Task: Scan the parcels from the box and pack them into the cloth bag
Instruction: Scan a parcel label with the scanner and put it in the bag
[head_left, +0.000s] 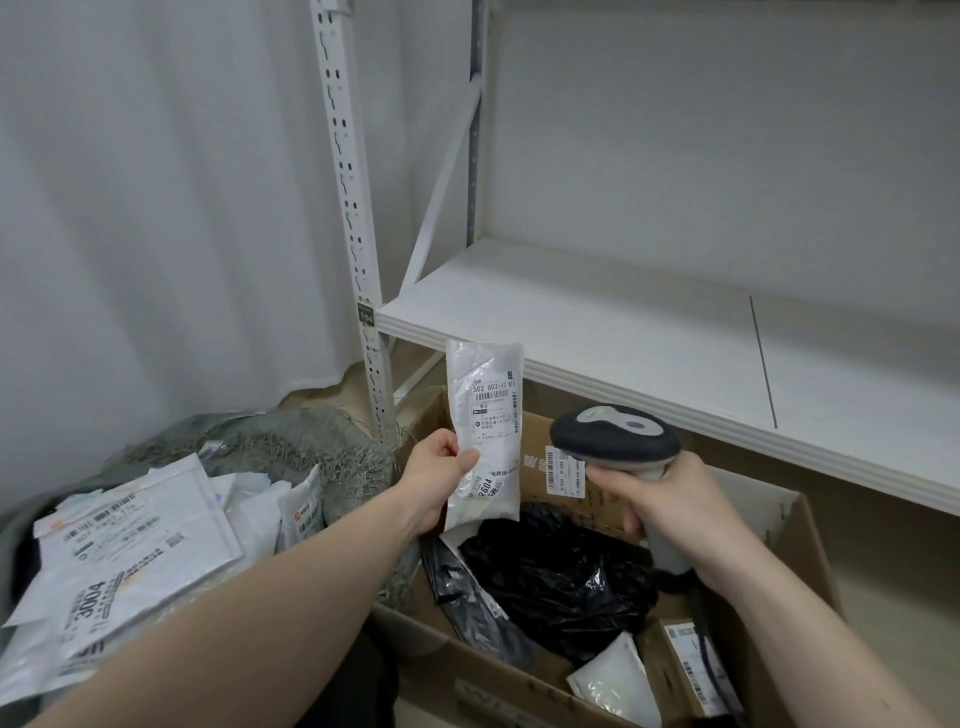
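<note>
**Label Up, Scanner Beside It: A Parcel Held Over the Box**

The likeliest slip here is a missed read. The white poly mailer (484, 431) is soft and creased, and its shipping label (493, 402) bows with the wrapper, so a wrinkle or glare across the barcode could defeat the handheld barcode scanner (615, 435). The scanner's head sits at about 3 o'clock from the parcel and seems to face forward rather than squarely at the label; judged from this, it needs turning towards the label or the read may catch the label on the brown carton (565, 470) just behind it instead. The mailer is also pinched only along one lower edge, so it could sag or slide back into the cardboard box (810, 561).

The left hand (439, 470) is closed on the mailer, thumb in front and fingers behind, holding it upright with the label towards the wearer, forearm reaching in from 7 o'clock. The right hand (670, 506) is wrapped firmly round the scanner's grip, index finger forward, forearm entering from 5 o'clock.

The cloth bag (291, 447) lies at 9 o'clock from the box, already holding several white parcels (135, 551). A black plastic parcel (561, 566) and others remain in the box, under a white shelf (597, 322).
</note>
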